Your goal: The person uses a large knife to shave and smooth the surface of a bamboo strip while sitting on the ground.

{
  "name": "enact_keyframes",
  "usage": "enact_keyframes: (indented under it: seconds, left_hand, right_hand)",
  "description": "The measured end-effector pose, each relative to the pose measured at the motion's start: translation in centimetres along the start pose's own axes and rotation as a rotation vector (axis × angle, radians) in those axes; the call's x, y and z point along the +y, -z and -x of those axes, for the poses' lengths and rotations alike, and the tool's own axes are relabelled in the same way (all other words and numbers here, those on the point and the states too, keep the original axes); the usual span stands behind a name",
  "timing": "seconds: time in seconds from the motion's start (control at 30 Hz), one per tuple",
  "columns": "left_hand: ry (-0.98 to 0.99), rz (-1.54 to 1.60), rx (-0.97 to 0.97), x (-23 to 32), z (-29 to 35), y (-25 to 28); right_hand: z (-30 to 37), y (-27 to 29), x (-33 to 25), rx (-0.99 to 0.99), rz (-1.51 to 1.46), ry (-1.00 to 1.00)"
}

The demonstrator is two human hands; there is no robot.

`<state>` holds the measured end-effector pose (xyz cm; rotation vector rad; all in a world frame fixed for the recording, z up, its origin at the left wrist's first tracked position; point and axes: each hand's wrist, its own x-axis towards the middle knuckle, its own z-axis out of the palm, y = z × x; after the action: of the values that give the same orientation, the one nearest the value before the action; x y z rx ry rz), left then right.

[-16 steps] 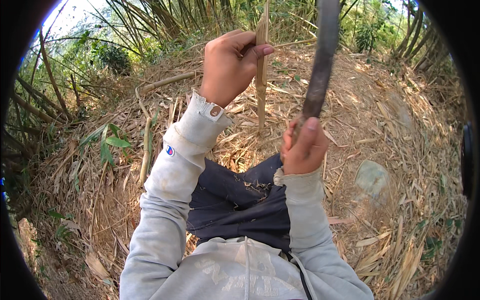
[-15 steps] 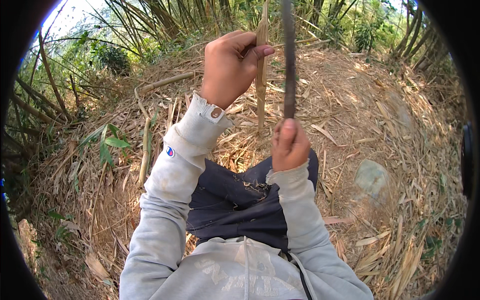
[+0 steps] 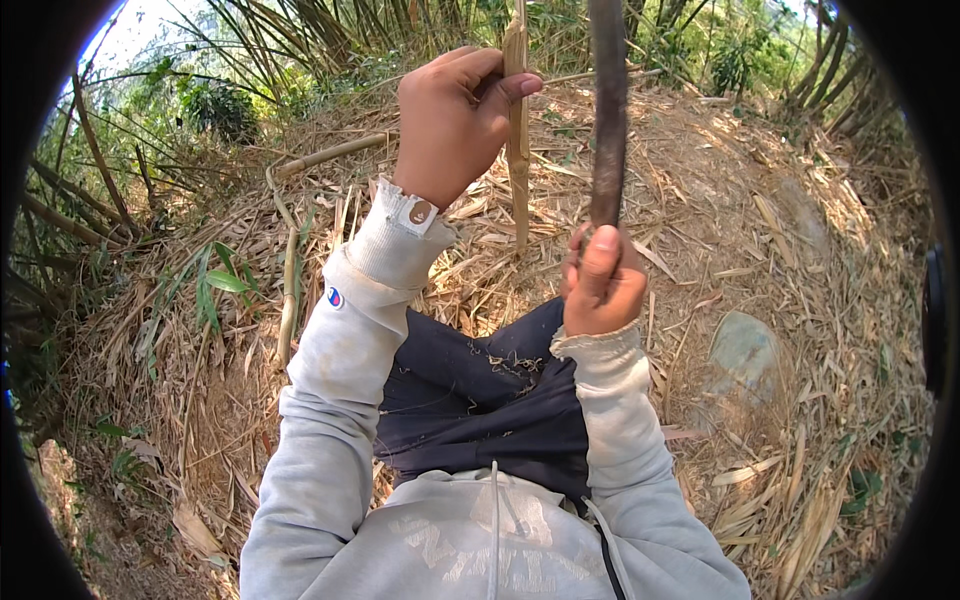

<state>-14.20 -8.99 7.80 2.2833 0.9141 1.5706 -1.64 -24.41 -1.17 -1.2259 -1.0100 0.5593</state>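
Raised in front of me, my left hand (image 3: 450, 125) is closed, pinching a thin tan bamboo stick (image 3: 519, 185) between thumb and fingers. The stick stands nearly upright; its top runs out of the picture and its lower end hangs free above the leaf litter. My right hand (image 3: 604, 284) is wrapped round the handle of a machete (image 3: 608, 115), thumb on top. Its long dark blade points up and away, just right of the stick and apart from it in the picture. The blade's tip is out of view and the handle is mostly hidden.
Dry bamboo leaves and sheaths (image 3: 690, 210) cover the sloping ground. A flat grey-green stone (image 3: 744, 348) lies to the right. A bent bamboo branch (image 3: 290, 265) and a small green-leafed plant (image 3: 228, 280) are on the left. Bamboo stems (image 3: 330, 40) stand behind.
My right hand and the machete have moved right, away from the stick, with the hand slightly higher. My left hand has shifted slightly up and left, still holding the stick.
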Motion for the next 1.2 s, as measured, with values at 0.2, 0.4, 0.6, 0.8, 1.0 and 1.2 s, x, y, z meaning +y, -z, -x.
enact_keyframes:
  seconds: [0.2,0.4,0.6,0.8,1.0,1.2]
  left_hand:
    - [-0.004,-0.015,0.013,-0.3,-0.5,-0.9]
    - [-0.059,-0.042,0.036,0.5,0.0,-0.6]
    - [-0.131,0.042,0.095,2.9,1.1,-1.5]
    - [-0.142,0.077,0.036,2.7,1.3,-2.3]
    - [-0.141,0.045,0.099,3.7,2.5,-2.8]
    - [-0.139,0.114,0.078,4.8,3.3,-2.9]
  right_hand:
    - [-0.8,-0.3,5.0,-0.179,0.353,-0.157]
    - [-1.9,0.7,-2.6,-0.085,0.093,-0.124]
    - [-1.6,0.5,6.4,-0.174,0.377,-0.007]
    - [-2.0,2.5,1.8,-0.228,0.165,-0.312]
    - [-2.0,2.3,-0.6,-0.059,0.031,-0.142]
    - [0.6,3.4,4.1,-0.218,0.205,-0.333]
